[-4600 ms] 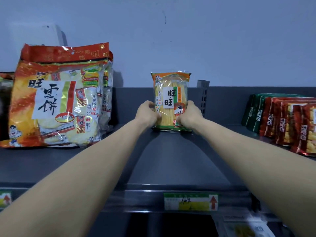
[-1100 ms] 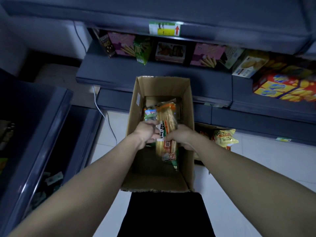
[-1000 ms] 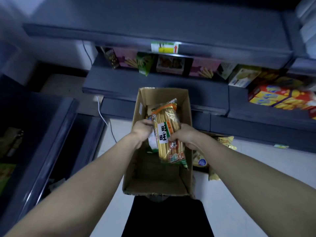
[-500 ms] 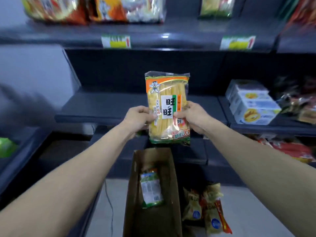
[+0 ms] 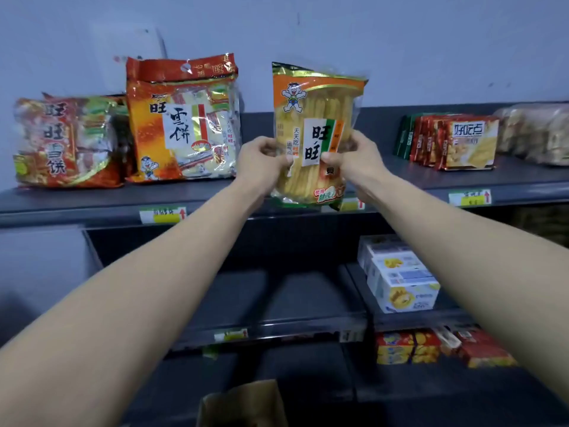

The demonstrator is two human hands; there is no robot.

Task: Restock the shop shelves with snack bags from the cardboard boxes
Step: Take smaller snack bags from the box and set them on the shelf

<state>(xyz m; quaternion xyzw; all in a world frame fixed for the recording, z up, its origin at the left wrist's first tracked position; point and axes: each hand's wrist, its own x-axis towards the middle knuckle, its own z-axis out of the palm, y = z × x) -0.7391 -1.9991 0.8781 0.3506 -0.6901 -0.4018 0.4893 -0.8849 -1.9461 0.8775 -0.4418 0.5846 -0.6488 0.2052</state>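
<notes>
2 bare hands hold 1 snack bag point(image 5: 317, 97) upright in front of the top shelf point(image 5: 92, 204), level with the bare stretch between the stock on the left and the stock on the right. The left grip point(image 5: 261, 163) pinches the bag's left edge about halfway down, fingers curled behind the film and thumb in front. The right grip point(image 5: 354, 158) is closed on the right edge, with its thumb pressed across the white label. The bag is clear with an orange top band, a cartoon figure and long pale-yellow sticks inside. Its lower edge overlaps the shelf's front lip in this view, and whether it touches the shelf cannot be told. On the shelf to the left stands a large red-and-orange bag point(image 5: 181, 118), with another red bag point(image 5: 61, 143) just beside it at the far left. To the right stands a row of red packs point(image 5: 462, 143) with green packs point(image 5: 403, 137) behind them, and pale clear bags point(image 5: 535, 134) at the far right. Green-and-yellow price labels point(image 5: 161, 214) sit on the shelf lip. A lower shelf at right carries stacked white boxes point(image 5: 400, 278), and red-and-yellow boxes point(image 5: 406, 349) sit below those. The open top of a cardboard box point(image 5: 243, 405) shows at the bottom edge, between the 2 forearms.
</notes>
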